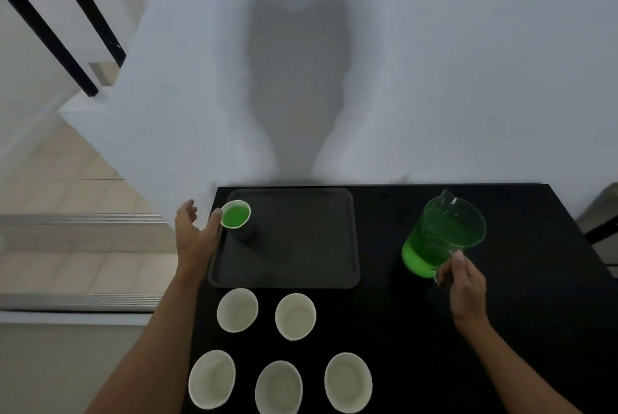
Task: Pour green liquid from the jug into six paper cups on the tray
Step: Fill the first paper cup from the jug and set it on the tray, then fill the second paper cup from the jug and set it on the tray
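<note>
A dark tray lies on the black table. One paper cup filled with green liquid stands in the tray's far left corner. My left hand is just left of it, fingers spread, thumb against the cup's side. A clear jug, mostly full of green liquid, stands upright on the table right of the tray. My right hand is closed around its handle. Several empty white paper cups stand in two rows on the table in front of the tray.
The table's left edge runs just beside the tray and the cups, with tiled floor and steps below. A white wall rises right behind the table. A black metal frame stands at the far left.
</note>
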Demonstrator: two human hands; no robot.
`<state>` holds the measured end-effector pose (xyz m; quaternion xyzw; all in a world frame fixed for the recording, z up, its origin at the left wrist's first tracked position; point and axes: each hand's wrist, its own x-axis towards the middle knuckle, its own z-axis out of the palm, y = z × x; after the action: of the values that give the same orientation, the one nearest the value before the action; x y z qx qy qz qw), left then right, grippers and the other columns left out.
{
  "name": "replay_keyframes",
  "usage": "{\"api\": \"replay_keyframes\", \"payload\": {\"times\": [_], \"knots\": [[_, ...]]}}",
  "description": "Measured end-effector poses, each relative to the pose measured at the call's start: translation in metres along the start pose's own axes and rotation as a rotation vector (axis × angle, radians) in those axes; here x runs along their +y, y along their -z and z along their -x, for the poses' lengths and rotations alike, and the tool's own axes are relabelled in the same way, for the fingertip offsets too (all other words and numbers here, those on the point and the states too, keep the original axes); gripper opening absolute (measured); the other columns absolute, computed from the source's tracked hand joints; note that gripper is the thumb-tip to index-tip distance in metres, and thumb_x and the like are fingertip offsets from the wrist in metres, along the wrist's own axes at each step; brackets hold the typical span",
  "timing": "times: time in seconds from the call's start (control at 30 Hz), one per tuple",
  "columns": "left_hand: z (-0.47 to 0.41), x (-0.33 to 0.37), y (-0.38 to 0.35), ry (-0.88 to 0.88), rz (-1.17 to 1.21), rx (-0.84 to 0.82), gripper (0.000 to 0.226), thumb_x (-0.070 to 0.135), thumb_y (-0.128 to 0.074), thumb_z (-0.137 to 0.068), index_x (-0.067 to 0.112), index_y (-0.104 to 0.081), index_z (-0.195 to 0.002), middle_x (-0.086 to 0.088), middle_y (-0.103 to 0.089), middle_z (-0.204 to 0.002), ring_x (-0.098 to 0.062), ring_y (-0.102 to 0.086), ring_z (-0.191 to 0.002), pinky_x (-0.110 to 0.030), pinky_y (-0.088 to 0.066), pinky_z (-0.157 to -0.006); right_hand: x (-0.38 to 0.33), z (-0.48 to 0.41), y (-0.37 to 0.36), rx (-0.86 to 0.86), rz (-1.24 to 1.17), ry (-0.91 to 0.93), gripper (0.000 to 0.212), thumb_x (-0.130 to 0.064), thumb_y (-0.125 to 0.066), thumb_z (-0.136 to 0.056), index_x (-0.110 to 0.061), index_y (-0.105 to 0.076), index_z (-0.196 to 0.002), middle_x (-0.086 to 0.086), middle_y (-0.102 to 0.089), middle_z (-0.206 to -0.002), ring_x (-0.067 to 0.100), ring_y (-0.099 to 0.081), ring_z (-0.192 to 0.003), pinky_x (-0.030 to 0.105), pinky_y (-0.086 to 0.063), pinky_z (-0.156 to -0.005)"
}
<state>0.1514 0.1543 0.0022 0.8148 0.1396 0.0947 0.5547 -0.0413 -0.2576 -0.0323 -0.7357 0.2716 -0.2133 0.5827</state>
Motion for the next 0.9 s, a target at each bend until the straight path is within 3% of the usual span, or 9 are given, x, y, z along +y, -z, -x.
{"api": "replay_keyframes", "payload": {"times": [0.13,0.27,0.43,0.5,0.6,0.73,0.9], "knots": [[0.035,0.025,0.006,-0.102,0.023,-0.051,0.052,0.023,-0.066,-0.093,0.015,-0.045,-0.139,-0.004,-0.051,-0.137,-0.014,-0.049,-0.125,-0.034,-0.041,-0.103,-0.004,0.0,0.002,-0.022,0.01,-0.004,0.051,-0.023,-0.031,-0.107,0.006,-0.052,-0.072,0.032,-0.054,-0.073,0.032,-0.051,-0.067,0.04,-0.042,-0.068],[0.071,0.052,0.005,-0.193,0.059,-0.135,0.048,0.012,-0.064,-0.094,0.009,-0.044,-0.138,-0.005,-0.052,-0.125,-0.007,-0.055,-0.108,-0.033,-0.047,-0.1,-0.007,0.001,0.005,-0.06,0.016,-0.021,0.051,-0.025,-0.03,-0.107,0.005,-0.054,-0.073,0.026,-0.056,-0.072,0.022,-0.051,-0.065,0.037,-0.041,-0.068],[0.112,0.067,0.002,-0.294,0.044,-0.348,0.059,0.041,-0.063,-0.085,0.021,-0.046,-0.138,0.0,-0.057,-0.129,-0.012,-0.055,-0.123,-0.031,-0.045,-0.104,-0.009,0.002,0.007,-0.083,-0.007,-0.027,0.053,-0.025,-0.03,-0.108,0.01,-0.053,-0.075,0.02,-0.054,-0.07,0.026,-0.05,-0.068,0.037,-0.041,-0.068],[0.133,0.069,-0.002,-0.404,-0.082,-0.46,0.065,0.044,-0.064,-0.085,0.019,-0.044,-0.141,0.001,-0.055,-0.132,-0.006,-0.052,-0.125,-0.025,-0.042,-0.106,-0.008,0.002,0.008,-0.086,-0.008,-0.035,0.054,-0.025,-0.03,-0.107,0.011,-0.053,-0.074,0.018,-0.054,-0.07,0.02,-0.05,-0.066,0.035,-0.041,-0.068],[0.165,0.065,-0.01,-0.601,-0.303,-0.642,0.073,0.053,-0.065,-0.084,0.019,-0.04,-0.145,0.005,-0.046,-0.141,-0.005,-0.042,-0.134,-0.028,-0.036,-0.112,-0.008,0.002,0.009,-0.097,-0.007,-0.037,0.055,-0.025,-0.03,-0.108,0.012,-0.053,-0.074,0.018,-0.054,-0.07,0.017,-0.049,-0.064,0.033,-0.041,-0.068],[0.205,0.051,-0.02,-0.697,-0.531,-0.888,0.095,0.068,-0.068,-0.077,0.027,-0.028,-0.152,0.009,-0.03,-0.151,-0.005,-0.024,-0.142,-0.03,-0.029,-0.117,-0.007,0.001,0.01,-0.113,-0.016,-0.051,0.056,-0.026,-0.031,-0.107,0.014,-0.054,-0.076,0.019,-0.054,-0.07,0.016,-0.049,-0.063,0.031,-0.041,-0.066],[0.237,0.031,-0.035,-0.773,-0.779,-1.053,0.111,0.065,-0.074,-0.066,0.026,-0.021,-0.155,0.006,-0.02,-0.157,-0.01,-0.016,-0.145,-0.021,-0.017,-0.118,-0.006,0.0,0.012,-0.122,-0.019,-0.059,0.057,-0.028,-0.031,-0.107,0.013,-0.054,-0.075,0.017,-0.054,-0.069,0.015,-0.048,-0.062,0.026,-0.041,-0.064]]}}
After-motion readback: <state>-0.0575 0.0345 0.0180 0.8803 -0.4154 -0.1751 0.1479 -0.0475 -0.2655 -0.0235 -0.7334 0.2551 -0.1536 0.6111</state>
